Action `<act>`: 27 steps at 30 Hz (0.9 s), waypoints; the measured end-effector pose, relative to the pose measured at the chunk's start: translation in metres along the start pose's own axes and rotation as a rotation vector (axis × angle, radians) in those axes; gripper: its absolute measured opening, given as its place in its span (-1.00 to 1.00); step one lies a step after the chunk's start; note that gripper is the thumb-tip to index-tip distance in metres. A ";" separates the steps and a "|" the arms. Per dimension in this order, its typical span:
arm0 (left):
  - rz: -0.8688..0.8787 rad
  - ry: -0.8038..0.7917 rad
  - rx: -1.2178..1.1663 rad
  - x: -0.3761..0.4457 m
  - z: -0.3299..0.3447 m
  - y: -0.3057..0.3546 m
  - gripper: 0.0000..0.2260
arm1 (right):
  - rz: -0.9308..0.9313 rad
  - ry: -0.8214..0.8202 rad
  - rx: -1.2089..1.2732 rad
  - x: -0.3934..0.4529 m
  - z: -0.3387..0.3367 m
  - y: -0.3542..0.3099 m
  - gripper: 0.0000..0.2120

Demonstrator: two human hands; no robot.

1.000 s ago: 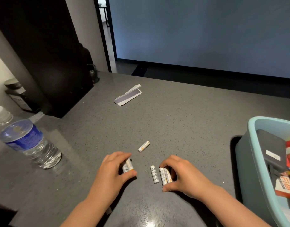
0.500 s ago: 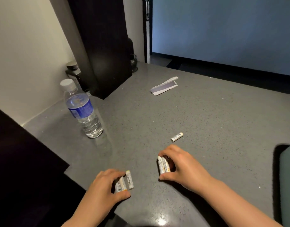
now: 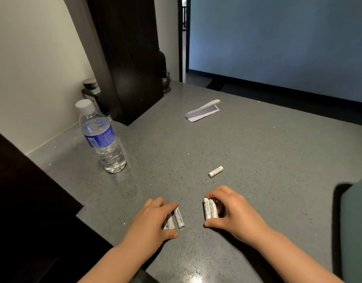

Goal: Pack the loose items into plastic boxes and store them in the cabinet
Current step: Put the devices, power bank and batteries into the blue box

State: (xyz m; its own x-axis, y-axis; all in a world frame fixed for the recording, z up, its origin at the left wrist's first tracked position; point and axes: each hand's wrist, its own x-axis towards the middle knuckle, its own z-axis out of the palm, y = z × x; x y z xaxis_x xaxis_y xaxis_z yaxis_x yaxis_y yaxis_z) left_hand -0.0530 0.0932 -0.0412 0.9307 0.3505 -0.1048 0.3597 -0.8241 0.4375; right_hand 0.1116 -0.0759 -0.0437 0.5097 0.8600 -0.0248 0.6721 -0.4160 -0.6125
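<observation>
— Both hands are barely shifting since half a second ago?
— Yes. Left hand (image 3: 153, 219) is gripping batteries (image 3: 174, 219) on the countertop (image 3: 257, 160); right hand (image 3: 231, 213) is clutching another battery bunch (image 3: 210, 209). One loose battery (image 3: 215, 171) is lying beyond the right hand, water bottle (image 3: 101, 137) far left of it.

head view | looks forward-down | close above countertop (image 3: 257, 160) | single view
</observation>
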 end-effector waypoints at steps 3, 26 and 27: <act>0.043 0.014 0.004 0.009 0.005 0.004 -0.51 | 0.009 0.040 0.015 -0.001 -0.003 0.004 -0.46; 0.116 0.088 -0.141 0.039 0.028 0.046 -0.57 | -0.006 0.033 0.017 -0.005 -0.011 0.021 -0.48; 0.120 0.099 -0.151 0.039 0.026 0.047 -0.58 | -0.005 0.045 0.033 -0.007 -0.015 0.020 -0.48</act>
State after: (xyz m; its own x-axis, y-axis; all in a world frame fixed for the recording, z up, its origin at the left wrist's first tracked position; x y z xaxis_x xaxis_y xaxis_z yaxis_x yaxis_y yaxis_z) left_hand 0.0020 0.0566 -0.0474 0.9524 0.3020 0.0414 0.2255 -0.7895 0.5708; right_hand 0.1295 -0.0943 -0.0443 0.5303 0.8477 0.0136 0.6573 -0.4009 -0.6382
